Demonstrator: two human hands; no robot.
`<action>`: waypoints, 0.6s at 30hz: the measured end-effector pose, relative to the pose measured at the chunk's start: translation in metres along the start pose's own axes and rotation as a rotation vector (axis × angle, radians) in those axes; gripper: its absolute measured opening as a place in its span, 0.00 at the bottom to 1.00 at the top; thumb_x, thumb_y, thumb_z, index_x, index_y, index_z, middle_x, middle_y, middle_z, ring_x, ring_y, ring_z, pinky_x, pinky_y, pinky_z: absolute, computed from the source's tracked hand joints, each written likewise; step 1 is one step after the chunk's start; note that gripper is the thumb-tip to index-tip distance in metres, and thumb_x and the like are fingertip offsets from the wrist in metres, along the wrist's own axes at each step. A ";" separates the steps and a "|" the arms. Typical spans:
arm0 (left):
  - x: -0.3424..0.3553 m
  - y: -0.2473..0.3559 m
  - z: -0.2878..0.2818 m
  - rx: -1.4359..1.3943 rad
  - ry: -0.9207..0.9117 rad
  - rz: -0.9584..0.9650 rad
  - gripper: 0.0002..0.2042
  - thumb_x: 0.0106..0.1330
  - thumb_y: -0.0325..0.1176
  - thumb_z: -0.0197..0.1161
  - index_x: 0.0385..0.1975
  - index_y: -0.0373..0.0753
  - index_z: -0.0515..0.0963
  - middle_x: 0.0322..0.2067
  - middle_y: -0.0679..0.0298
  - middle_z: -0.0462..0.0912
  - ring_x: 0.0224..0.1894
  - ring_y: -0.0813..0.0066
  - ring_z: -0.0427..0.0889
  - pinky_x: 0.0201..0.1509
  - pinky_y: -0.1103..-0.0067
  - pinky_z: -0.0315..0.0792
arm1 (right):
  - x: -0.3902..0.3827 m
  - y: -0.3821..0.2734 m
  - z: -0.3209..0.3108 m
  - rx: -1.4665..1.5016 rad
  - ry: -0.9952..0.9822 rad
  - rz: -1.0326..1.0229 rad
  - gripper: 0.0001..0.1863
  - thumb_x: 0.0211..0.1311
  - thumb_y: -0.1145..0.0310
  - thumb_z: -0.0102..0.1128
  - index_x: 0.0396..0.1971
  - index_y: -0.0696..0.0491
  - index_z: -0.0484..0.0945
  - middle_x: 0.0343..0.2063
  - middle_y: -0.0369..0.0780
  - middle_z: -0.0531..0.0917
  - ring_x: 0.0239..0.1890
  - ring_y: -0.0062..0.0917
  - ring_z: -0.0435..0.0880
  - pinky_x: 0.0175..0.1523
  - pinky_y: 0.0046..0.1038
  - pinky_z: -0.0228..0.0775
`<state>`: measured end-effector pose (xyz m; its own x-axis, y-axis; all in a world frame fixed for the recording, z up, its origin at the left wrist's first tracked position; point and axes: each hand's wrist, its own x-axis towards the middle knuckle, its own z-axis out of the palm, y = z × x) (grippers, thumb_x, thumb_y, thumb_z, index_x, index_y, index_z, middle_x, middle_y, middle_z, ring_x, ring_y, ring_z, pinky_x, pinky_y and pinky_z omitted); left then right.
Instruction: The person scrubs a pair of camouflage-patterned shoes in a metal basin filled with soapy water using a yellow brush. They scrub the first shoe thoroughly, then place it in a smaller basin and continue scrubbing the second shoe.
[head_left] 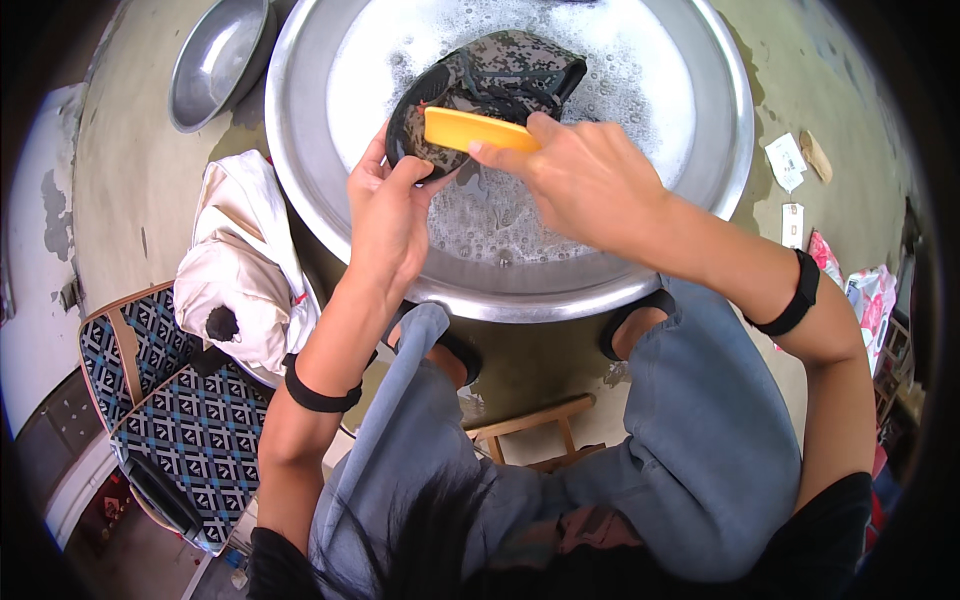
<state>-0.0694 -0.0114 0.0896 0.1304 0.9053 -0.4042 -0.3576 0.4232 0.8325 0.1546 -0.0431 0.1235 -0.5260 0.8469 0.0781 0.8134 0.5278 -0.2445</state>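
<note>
A camouflage-patterned cap (515, 62) with black edging is held over soapy water in a wide metal basin (455, 275). My left hand (390, 185) is closed on the cap's near left edge, thumb on top and fingers underneath. In my right hand (585, 180) is a yellow brush (470, 129), gripped at its right end. The brush lies across the cap, its yellow back facing up. Its bristles are hidden, so I cannot tell how firmly they press.
An empty metal bowl (222, 65) rests at the far left. White cloth (245, 270) is heaped left of the basin, beside a patterned case (195, 440). Below the basin is a wooden stool (535, 425) between my legs. Papers (785, 162) and a plastic bag (870, 300) lie to the right.
</note>
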 end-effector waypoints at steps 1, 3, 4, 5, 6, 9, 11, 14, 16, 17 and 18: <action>0.000 0.000 0.000 0.005 0.008 -0.007 0.24 0.67 0.14 0.51 0.65 0.26 0.71 0.56 0.49 0.83 0.57 0.57 0.85 0.67 0.55 0.81 | 0.000 -0.001 -0.001 -0.008 -0.074 0.020 0.31 0.58 0.74 0.65 0.64 0.39 0.82 0.35 0.49 0.81 0.24 0.42 0.86 0.29 0.42 0.77; 0.000 -0.001 0.000 0.000 -0.020 -0.021 0.25 0.66 0.14 0.50 0.66 0.26 0.70 0.56 0.49 0.83 0.58 0.58 0.85 0.67 0.55 0.81 | 0.001 -0.002 -0.004 0.005 -0.059 0.004 0.31 0.58 0.74 0.65 0.64 0.38 0.82 0.35 0.49 0.81 0.24 0.42 0.86 0.29 0.42 0.76; 0.001 -0.001 -0.001 -0.003 0.005 -0.025 0.26 0.66 0.13 0.52 0.67 0.26 0.69 0.55 0.51 0.83 0.57 0.60 0.86 0.66 0.57 0.81 | 0.004 -0.001 -0.006 0.018 -0.035 -0.015 0.32 0.57 0.74 0.65 0.64 0.38 0.82 0.35 0.49 0.81 0.24 0.42 0.85 0.28 0.42 0.76; 0.000 -0.002 -0.002 -0.017 -0.003 -0.030 0.28 0.65 0.13 0.53 0.68 0.27 0.69 0.55 0.52 0.84 0.56 0.62 0.86 0.64 0.60 0.82 | 0.004 -0.003 -0.009 0.039 -0.110 -0.078 0.31 0.58 0.74 0.64 0.64 0.39 0.82 0.35 0.49 0.81 0.25 0.43 0.86 0.29 0.42 0.76; 0.002 -0.002 -0.003 -0.038 -0.002 -0.003 0.29 0.65 0.13 0.54 0.69 0.28 0.68 0.55 0.54 0.84 0.55 0.65 0.86 0.63 0.62 0.82 | 0.006 -0.003 -0.010 -0.037 -0.113 0.010 0.32 0.58 0.74 0.65 0.65 0.39 0.82 0.35 0.49 0.81 0.25 0.43 0.86 0.29 0.42 0.76; 0.004 -0.006 -0.004 -0.011 -0.012 0.019 0.30 0.64 0.13 0.53 0.70 0.28 0.68 0.56 0.55 0.84 0.56 0.67 0.85 0.63 0.67 0.81 | 0.009 -0.004 -0.015 -0.112 -0.131 0.064 0.25 0.57 0.74 0.66 0.58 0.52 0.84 0.33 0.49 0.85 0.29 0.40 0.89 0.31 0.39 0.80; 0.005 -0.007 -0.005 -0.011 -0.038 0.029 0.30 0.64 0.12 0.53 0.70 0.28 0.69 0.58 0.56 0.84 0.57 0.68 0.85 0.62 0.69 0.81 | 0.009 -0.004 -0.016 -0.013 -0.147 -0.013 0.30 0.57 0.75 0.65 0.63 0.44 0.82 0.35 0.50 0.84 0.27 0.42 0.87 0.31 0.41 0.78; 0.005 -0.007 -0.006 -0.001 -0.024 0.051 0.30 0.63 0.11 0.53 0.70 0.28 0.69 0.59 0.56 0.83 0.57 0.69 0.85 0.62 0.71 0.81 | 0.007 -0.005 -0.013 0.000 -0.169 -0.011 0.31 0.57 0.76 0.64 0.63 0.41 0.83 0.37 0.51 0.83 0.26 0.43 0.87 0.31 0.43 0.77; 0.005 -0.007 -0.005 0.010 -0.028 0.046 0.30 0.63 0.11 0.53 0.70 0.28 0.70 0.60 0.55 0.83 0.57 0.69 0.85 0.62 0.72 0.80 | 0.006 -0.004 -0.010 -0.080 -0.134 0.069 0.32 0.56 0.76 0.66 0.63 0.41 0.83 0.37 0.51 0.83 0.26 0.43 0.87 0.31 0.43 0.77; 0.005 -0.007 -0.004 0.010 -0.022 0.061 0.31 0.63 0.11 0.53 0.70 0.27 0.70 0.60 0.56 0.83 0.57 0.69 0.85 0.62 0.73 0.80 | 0.004 -0.004 -0.009 -0.086 -0.123 0.031 0.32 0.56 0.76 0.65 0.64 0.41 0.83 0.37 0.51 0.84 0.26 0.43 0.87 0.31 0.43 0.77; 0.005 -0.008 -0.003 0.013 -0.032 0.056 0.31 0.63 0.11 0.53 0.70 0.27 0.69 0.60 0.56 0.83 0.57 0.70 0.84 0.61 0.73 0.80 | 0.004 -0.003 -0.009 -0.034 -0.153 0.000 0.32 0.57 0.76 0.64 0.64 0.41 0.83 0.37 0.51 0.84 0.26 0.43 0.87 0.31 0.43 0.77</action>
<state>-0.0688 -0.0099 0.0798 0.1402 0.9282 -0.3445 -0.3529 0.3720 0.8585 0.1520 -0.0408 0.1336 -0.5556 0.8285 -0.0703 0.8200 0.5319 -0.2113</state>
